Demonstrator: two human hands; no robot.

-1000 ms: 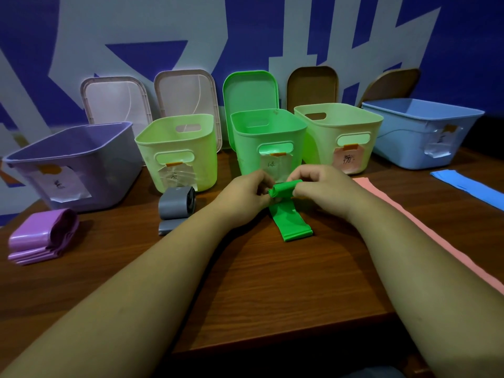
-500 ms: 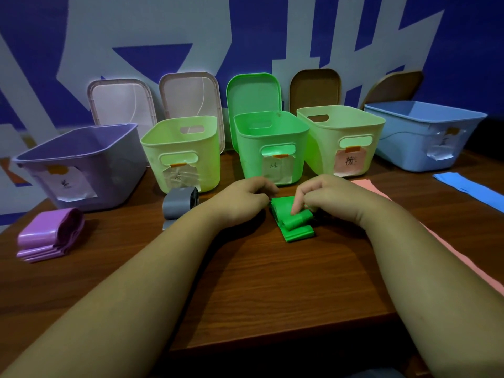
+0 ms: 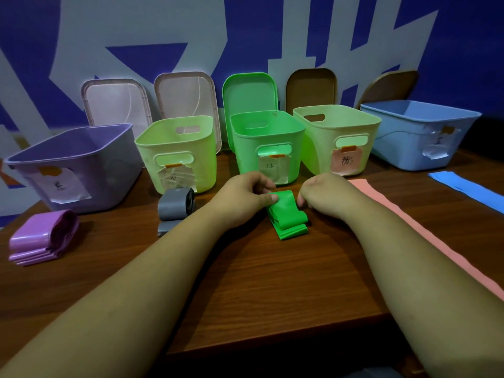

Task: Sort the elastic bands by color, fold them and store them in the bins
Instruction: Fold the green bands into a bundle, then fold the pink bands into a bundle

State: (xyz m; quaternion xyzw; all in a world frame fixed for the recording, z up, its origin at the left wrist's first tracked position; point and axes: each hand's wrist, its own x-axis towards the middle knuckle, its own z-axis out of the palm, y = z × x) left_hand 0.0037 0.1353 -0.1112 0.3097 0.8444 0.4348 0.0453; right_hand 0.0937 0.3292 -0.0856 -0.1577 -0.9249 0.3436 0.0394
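— Starting nearest: what lies on the wooden surface [image 3: 259, 282]?
— Two bare forearms reach in over it. The green elastic band [image 3: 289, 218] is folded in layers and lies flat, centre. The left hand [image 3: 245, 196] pinches its far left corner, thumb on top. The right hand [image 3: 324, 196] is curled, fingertips at the band's right edge; whether it grips, cannot tell. The hands are apart, with the band between them.
— Other bands?
— Pink band [image 3: 409, 222] lies stretched out long, right of the right arm. Gray band [image 3: 174, 207] folded, left of the left hand. Purple band [image 3: 41, 237] folded, far left. Blue band [image 3: 469, 186] flat, far right.
— Behind?
— Five open, labelled bins in a row: purple bin [image 3: 81, 170], light green bin [image 3: 177, 143], green bin [image 3: 267, 137] just beyond the hands, pale green bin [image 3: 338, 129], blue bin [image 3: 420, 137]. Lids [image 3: 249, 91] lean on the blue-and-white wall [image 3: 245, 31].
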